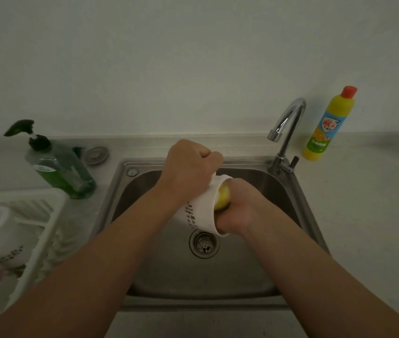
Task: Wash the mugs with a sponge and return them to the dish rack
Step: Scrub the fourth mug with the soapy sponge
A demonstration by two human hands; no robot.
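Left grip [191,164] clasping white mug [201,212] over sink [218,276], right grip [238,212] holding yellow sponge [223,197] inside it

Dim, murky light all over with a greenish-grey cast; wall [193,57] goes darker toward the top corners. No light source in sight. Shadows weak and soft, deepest along the sink [218,276] basin walls. Hard glare streak on the faucet [287,120] curve, faint sheen on the sink floor. Wide-angle warp: pump bottle [59,172] and detergent bottle [329,123] lean outward, counter [364,203] back edge bows. Dish rack [44,232] at the left edge soft, smeared. Centre fairly sharp, a bit noisy.
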